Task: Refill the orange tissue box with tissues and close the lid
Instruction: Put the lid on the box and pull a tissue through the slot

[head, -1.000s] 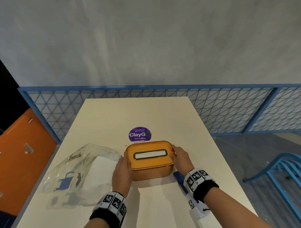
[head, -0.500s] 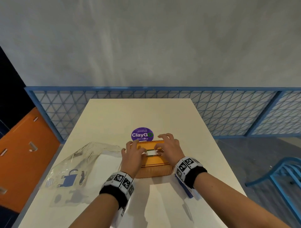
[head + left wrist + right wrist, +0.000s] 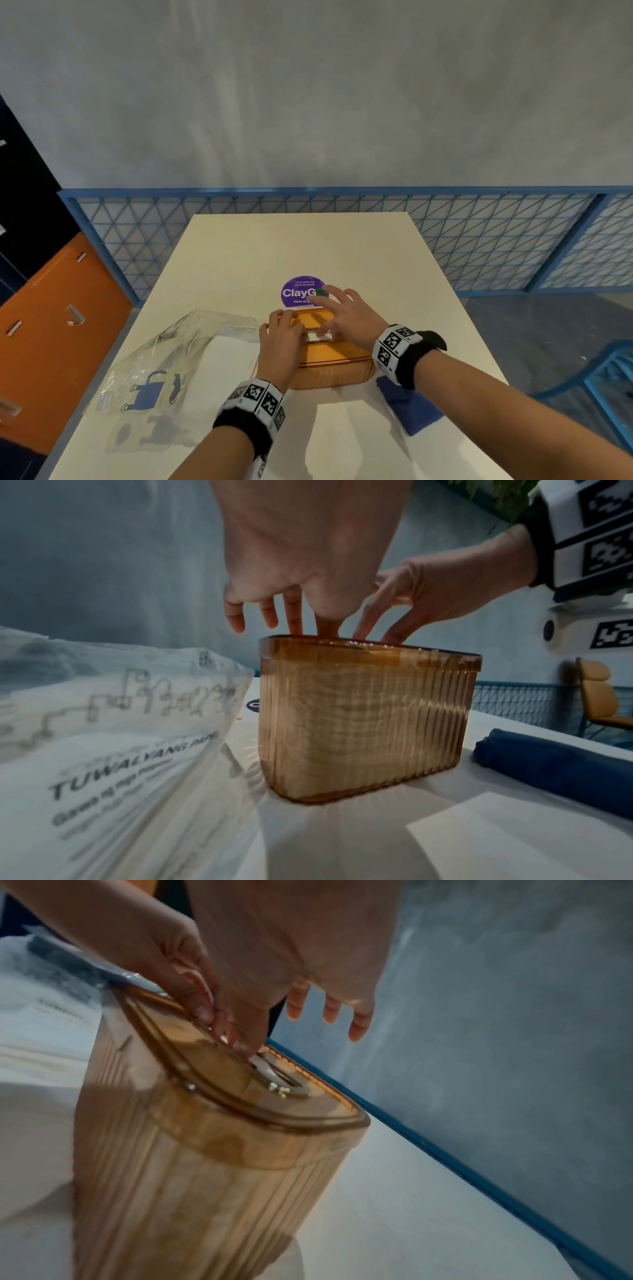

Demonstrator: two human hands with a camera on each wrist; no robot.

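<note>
Right hand (image 3: 346,317) fingers now spread wider

Plastic bag (image 3: 164,363) crowds the box's (image 3: 329,371) left, cloth (image 3: 407,406) its right

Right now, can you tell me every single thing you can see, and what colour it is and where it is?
Tissue box: one, see-through orange, middle of the table, lid on, white tissue showing in the slot.
Plastic bag: one, clear with blue print, left of the box, white tissues inside.
Cloth: one, dark blue, right of the box.
Sticker: one, purple, round, behind the box.
Table: one, cream.
Fence: blue mesh, behind the table.
Chair: one, blue, far right.
Cabinet: orange, far left.
Left hand: fingertips at the lid slot.
Right hand: fingertips at the slot.
</note>
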